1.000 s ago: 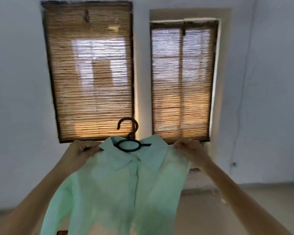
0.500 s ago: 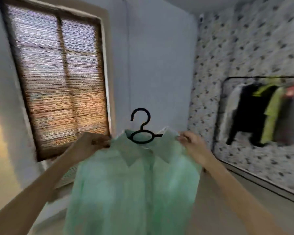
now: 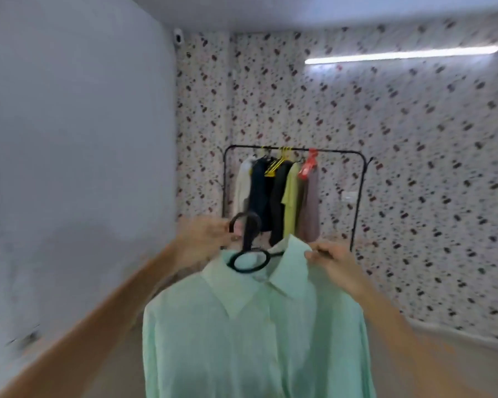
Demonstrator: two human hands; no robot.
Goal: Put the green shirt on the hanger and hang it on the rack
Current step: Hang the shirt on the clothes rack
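A pale green shirt [image 3: 256, 334] hangs in front of me on a black hanger [image 3: 249, 248], whose hook and ring stick up out of the collar. My left hand [image 3: 202, 239] is blurred beside the hook, at the shirt's left shoulder. My right hand [image 3: 332, 258] pinches the right side of the collar and shoulder. Straight ahead against the patterned wall stands a black clothes rack [image 3: 360, 196]; it is some way beyond my hands.
Several garments hang bunched on the left half of the rack: white, dark, yellow-green and mauve ones [image 3: 276, 196]. The rail's right part [image 3: 339, 152] is bare. A plain wall [image 3: 78, 168] runs along my left. A light strip [image 3: 400, 54] glows above.
My view has swung right, from the blinds on the windows to the patterned wall, so the rack now stands straight ahead. Both hands keep the shirt and hanger held up; my left hand has moved toward the hook.
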